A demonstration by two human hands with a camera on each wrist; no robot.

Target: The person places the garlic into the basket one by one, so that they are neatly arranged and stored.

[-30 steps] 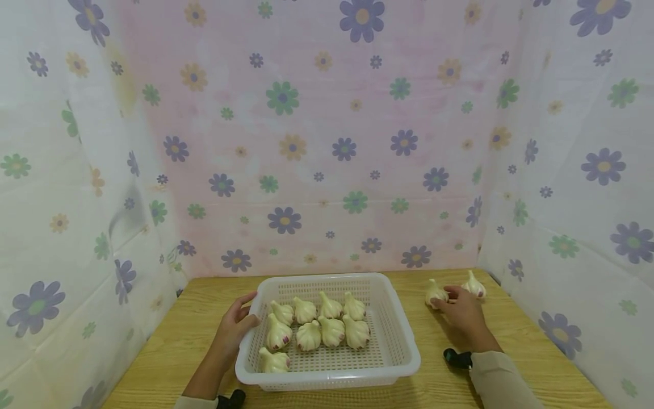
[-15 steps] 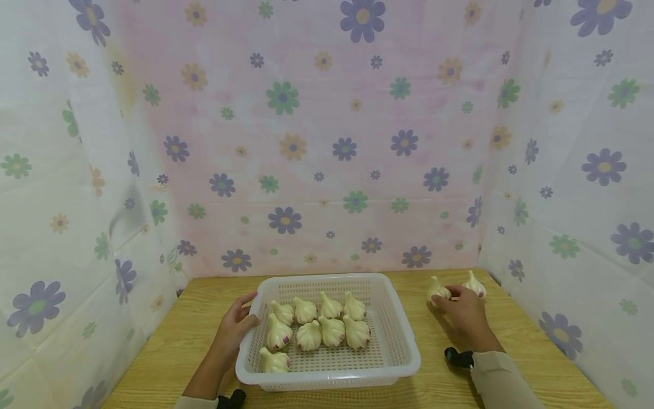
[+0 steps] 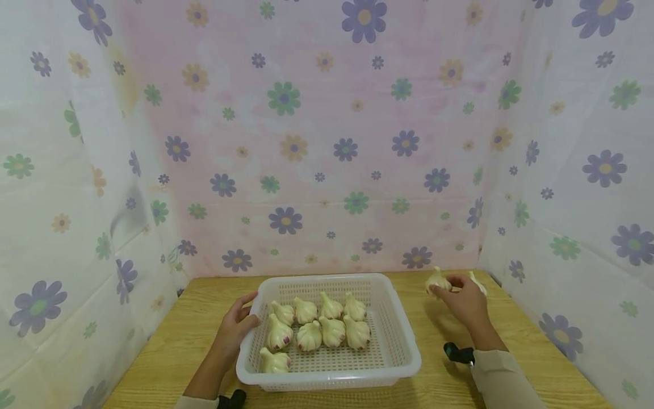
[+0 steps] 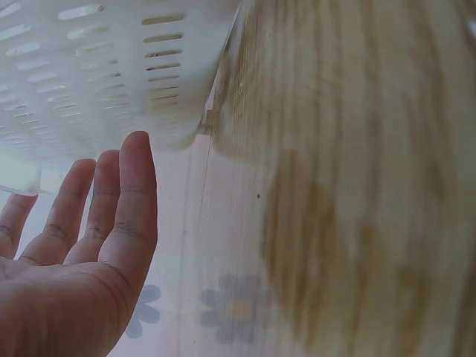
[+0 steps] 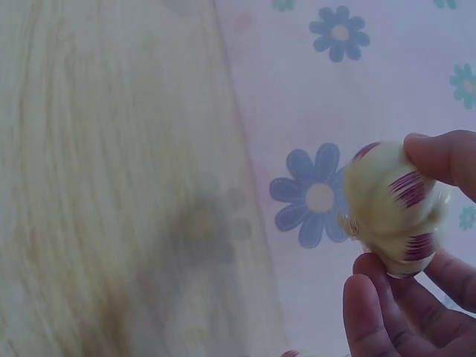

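Observation:
My right hand [image 3: 465, 301] pinches a garlic bulb [image 3: 436, 280] between thumb and fingers, raised above the table. In the right wrist view this bulb [image 5: 394, 208] shows purple streaks on its pale skin. Partly hidden behind the same hand is another garlic bulb [image 3: 478, 284]. A white plastic basket [image 3: 403, 341] with slotted walls holds several garlic bulbs, most in two rows and one near the front left corner. My left hand [image 3: 237, 324] rests at the basket's left rim. Its fingers [image 4: 134, 201] extend fairly straight beside the basket wall in the left wrist view.
The wood-grain table [image 3: 189, 324] bears the basket at its middle. Flower-print cloth [image 3: 327, 142] stands behind the table and along both sides. A black wrist device [image 3: 458, 353] is at my right wrist, and another [image 3: 232, 399] at my left.
My right hand has lifted the garlic bulb up off the table, and now covers more of the bulb behind it. The left hand and the basket stay in place.

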